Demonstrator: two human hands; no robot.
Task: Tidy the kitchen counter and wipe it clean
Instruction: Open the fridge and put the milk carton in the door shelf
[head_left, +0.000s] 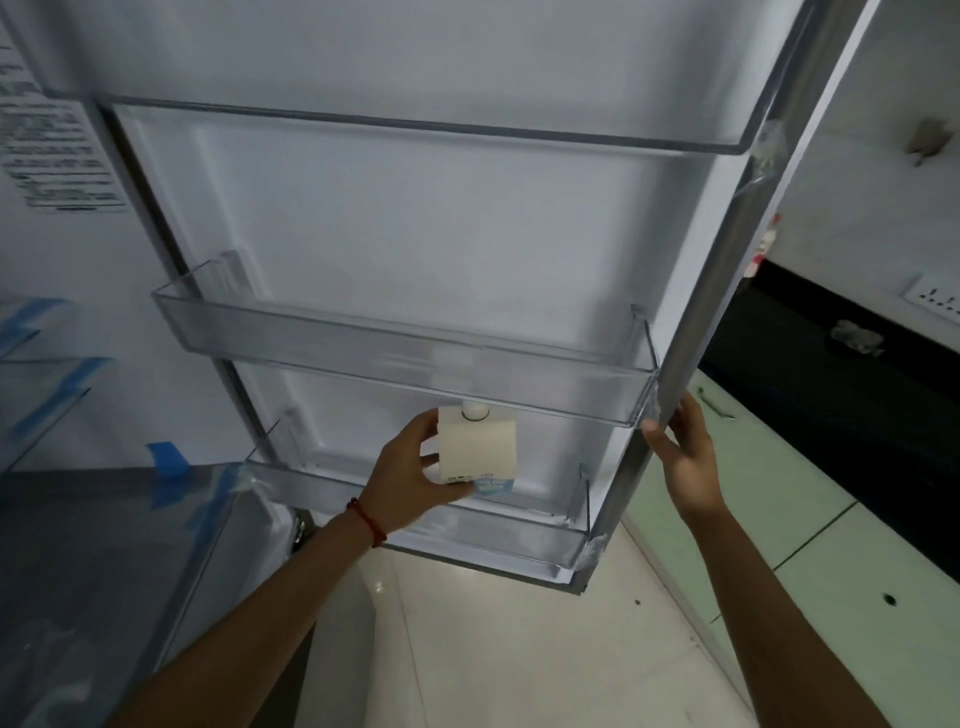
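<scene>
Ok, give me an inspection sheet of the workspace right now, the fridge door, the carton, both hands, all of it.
Surface: black counter at right, only partly in view.
Job's things: white carton with round cap, in the lowest door bin; middle door bin holds nothing seen.
Clutter: crumpled grey item on the counter.
Grippers: left hand grips the carton; right hand holds the fridge door edge.
Cables: nothing seen.
Surroundings: wall socket, blue tape on fridge shelves, pale floor tiles.

I see both forearms bare, no sleeves. The left wrist carries one thin red thread bracelet (367, 521). No rings visible.
</scene>
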